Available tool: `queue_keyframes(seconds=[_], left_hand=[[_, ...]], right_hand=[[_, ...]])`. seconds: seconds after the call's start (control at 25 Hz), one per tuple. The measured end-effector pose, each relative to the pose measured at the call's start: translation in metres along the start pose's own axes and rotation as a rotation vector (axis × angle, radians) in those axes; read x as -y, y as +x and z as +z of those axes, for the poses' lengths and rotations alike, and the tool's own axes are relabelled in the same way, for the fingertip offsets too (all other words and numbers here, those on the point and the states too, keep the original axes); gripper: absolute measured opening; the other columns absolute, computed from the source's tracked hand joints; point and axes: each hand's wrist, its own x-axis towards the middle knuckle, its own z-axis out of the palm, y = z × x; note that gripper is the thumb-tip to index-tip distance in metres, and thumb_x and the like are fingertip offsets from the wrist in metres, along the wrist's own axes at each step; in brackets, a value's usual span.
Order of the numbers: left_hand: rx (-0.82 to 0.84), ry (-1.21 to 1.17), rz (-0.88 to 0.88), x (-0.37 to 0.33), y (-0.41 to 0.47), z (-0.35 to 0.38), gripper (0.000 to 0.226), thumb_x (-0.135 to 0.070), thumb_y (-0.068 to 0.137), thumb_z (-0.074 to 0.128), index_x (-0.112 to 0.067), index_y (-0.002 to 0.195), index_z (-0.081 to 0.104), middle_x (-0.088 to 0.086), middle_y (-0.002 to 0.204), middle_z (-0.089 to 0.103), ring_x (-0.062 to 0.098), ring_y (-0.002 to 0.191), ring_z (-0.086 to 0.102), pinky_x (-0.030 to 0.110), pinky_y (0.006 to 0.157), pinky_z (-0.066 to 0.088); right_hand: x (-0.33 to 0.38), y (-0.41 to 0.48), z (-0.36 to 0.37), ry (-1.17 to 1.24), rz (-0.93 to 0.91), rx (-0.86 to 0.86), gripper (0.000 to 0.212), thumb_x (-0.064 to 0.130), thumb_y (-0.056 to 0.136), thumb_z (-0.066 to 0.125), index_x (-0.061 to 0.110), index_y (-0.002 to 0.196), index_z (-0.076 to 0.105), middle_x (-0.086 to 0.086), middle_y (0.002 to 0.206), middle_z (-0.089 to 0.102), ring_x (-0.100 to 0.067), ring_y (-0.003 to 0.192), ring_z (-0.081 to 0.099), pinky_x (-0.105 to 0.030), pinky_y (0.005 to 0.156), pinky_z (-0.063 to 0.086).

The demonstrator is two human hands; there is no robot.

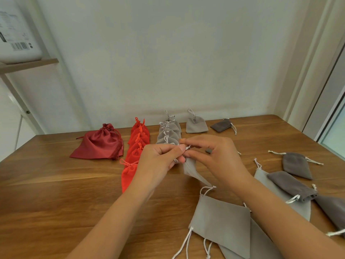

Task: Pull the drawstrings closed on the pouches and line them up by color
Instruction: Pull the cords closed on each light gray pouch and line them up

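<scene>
My left hand (160, 159) and right hand (214, 157) meet above the middle of the table (56, 184). They cover the neck of the light grey pouch (192, 170) I hold, so only its lower body shows, hanging toward the wood. My left fingers are curled round the gathered top. My right thumb and fingertips pinch its white cord (187, 147), of which only a scrap peeks out, and I cannot tell how far the mouth is drawn. The red row (139, 139) and the light grey row (169, 131) run away from me, overlapping so much that I cannot count them surely, and my left wrist hides part of the nearest red one. Alone at the back lie one dark red satin bag (99, 144), one light grey pouch (196, 125) and one dark grey pouch (221, 125). To my right I count three dark grey ones, the nearest (334, 208) cut off by the edge. Three flat light grey ones lie there too, one (220, 219) on top, the others partly buried or under my right forearm.
</scene>
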Motion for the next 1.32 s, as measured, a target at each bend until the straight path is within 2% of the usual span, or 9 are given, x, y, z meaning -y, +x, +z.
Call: queue_keyframes(seconds=[0.08, 0.2, 0.36, 0.52, 0.64, 0.8, 1.04, 1.2, 1.32], left_hand=[[0.016, -0.051, 0.023, -0.002, -0.001, 0.001, 0.024, -0.007, 0.089, 0.06, 0.006, 0.07, 0.069, -0.005, 0.042, 0.054, -0.001, 0.035, 0.041, 0.008, 0.045, 0.034], [0.035, -0.03, 0.042, -0.001, -0.001, 0.001, 0.022, -0.004, 0.09, 0.058, 0.012, 0.077, 0.068, -0.01, 0.038, 0.051, -0.003, 0.034, 0.045, 0.003, 0.044, 0.033], [0.058, -0.037, -0.071, 0.003, 0.006, -0.008, 0.024, -0.017, 0.087, 0.064, -0.001, 0.071, 0.074, 0.003, 0.068, 0.07, 0.0, 0.042, 0.04, 0.009, 0.045, 0.032], [0.14, -0.126, -0.209, 0.007, 0.01, -0.012, 0.021, -0.031, 0.072, 0.067, -0.013, 0.074, 0.077, 0.009, 0.081, 0.068, 0.004, 0.054, 0.043, 0.012, 0.044, 0.032], [0.197, -0.292, -0.3, 0.006, 0.01, -0.013, 0.022, -0.019, 0.069, 0.069, -0.006, 0.085, 0.075, 0.002, 0.076, 0.07, 0.004, 0.056, 0.047, 0.01, 0.043, 0.036], [0.189, -0.417, -0.312, 0.007, 0.012, -0.015, 0.014, -0.011, 0.063, 0.07, -0.01, 0.074, 0.078, 0.002, 0.072, 0.067, 0.003, 0.055, 0.048, 0.009, 0.043, 0.037], [0.128, -0.33, -0.141, 0.007, 0.012, -0.014, 0.014, -0.01, 0.063, 0.073, -0.012, 0.076, 0.077, 0.007, 0.074, 0.072, 0.008, 0.065, 0.063, 0.016, 0.056, 0.045], [0.131, -0.221, -0.01, -0.001, 0.006, -0.012, 0.018, -0.007, 0.065, 0.07, -0.003, 0.082, 0.07, 0.004, 0.069, 0.072, 0.003, 0.051, 0.058, 0.012, 0.047, 0.04], [0.143, -0.182, 0.059, -0.002, 0.006, -0.013, 0.013, -0.002, 0.07, 0.067, -0.003, 0.083, 0.069, 0.003, 0.072, 0.073, 0.006, 0.063, 0.067, 0.011, 0.055, 0.047]], right_hand=[[-0.001, 0.001, 0.0, -0.125, -0.074, -0.067, 0.026, 0.023, 0.08, 0.072, 0.017, 0.106, 0.073, 0.003, 0.109, 0.069, -0.003, 0.104, 0.058, -0.018, 0.09, 0.047], [-0.002, 0.001, 0.002, -0.253, -0.192, -0.119, 0.026, 0.034, 0.082, 0.062, 0.013, 0.091, 0.076, 0.001, 0.093, 0.071, -0.005, 0.091, 0.059, -0.014, 0.081, 0.047], [0.0, 0.003, -0.008, -0.236, -0.081, -0.197, 0.009, 0.023, 0.084, 0.069, 0.016, 0.087, 0.074, 0.007, 0.084, 0.068, -0.004, 0.082, 0.059, -0.01, 0.073, 0.045], [0.006, 0.005, -0.01, 0.268, 0.245, -0.156, 0.009, 0.011, 0.091, 0.059, 0.012, 0.084, 0.064, -0.006, 0.085, 0.07, -0.011, 0.075, 0.062, -0.02, 0.067, 0.047], [0.011, 0.007, -0.01, 0.733, 0.31, -0.019, 0.01, 0.009, 0.093, 0.05, 0.006, 0.084, 0.054, -0.016, 0.092, 0.072, -0.016, 0.073, 0.065, -0.021, 0.062, 0.048], [0.007, 0.007, -0.016, 0.936, 0.277, 0.109, 0.011, 0.011, 0.092, 0.052, 0.006, 0.083, 0.057, -0.015, 0.088, 0.07, -0.02, 0.076, 0.066, -0.024, 0.068, 0.052], [0.008, 0.007, -0.018, 0.594, 0.202, 0.229, 0.02, 0.022, 0.092, 0.055, 0.005, 0.088, 0.065, -0.021, 0.089, 0.067, -0.011, 0.071, 0.059, -0.021, 0.065, 0.044], [0.005, 0.007, -0.015, 0.302, 0.236, 0.093, 0.015, 0.027, 0.091, 0.057, 0.023, 0.099, 0.068, 0.006, 0.098, 0.069, -0.012, 0.087, 0.062, -0.027, 0.08, 0.051], [0.005, 0.007, -0.013, 0.23, 0.243, 0.246, 0.024, 0.028, 0.088, 0.064, 0.031, 0.112, 0.067, 0.017, 0.108, 0.068, -0.002, 0.104, 0.061, -0.032, 0.095, 0.049]])
